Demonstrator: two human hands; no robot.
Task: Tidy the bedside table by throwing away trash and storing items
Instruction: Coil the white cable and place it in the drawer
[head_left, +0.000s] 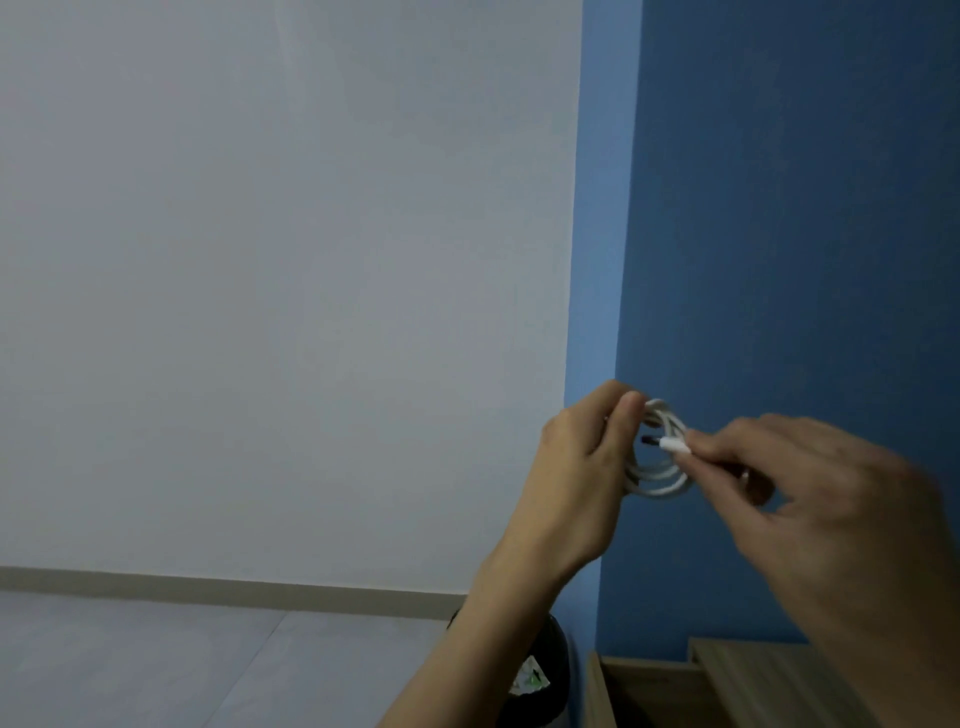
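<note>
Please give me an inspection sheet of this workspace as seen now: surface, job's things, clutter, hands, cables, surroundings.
Surface: wooden bedside table, only its top edge in view at lower right.
Job's things: coiled white cable, held up in the air.
Clutter: black bin on the floor with trash inside.
Hands: left hand holds the coil; right hand fingers pinch the white plug end.
Cables: the white cable only.
Surroundings: white wall, blue wall, grey floor.

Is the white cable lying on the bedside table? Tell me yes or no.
No: the coiled white cable is held in the air between the left hand and right hand, above the wooden table.
</note>
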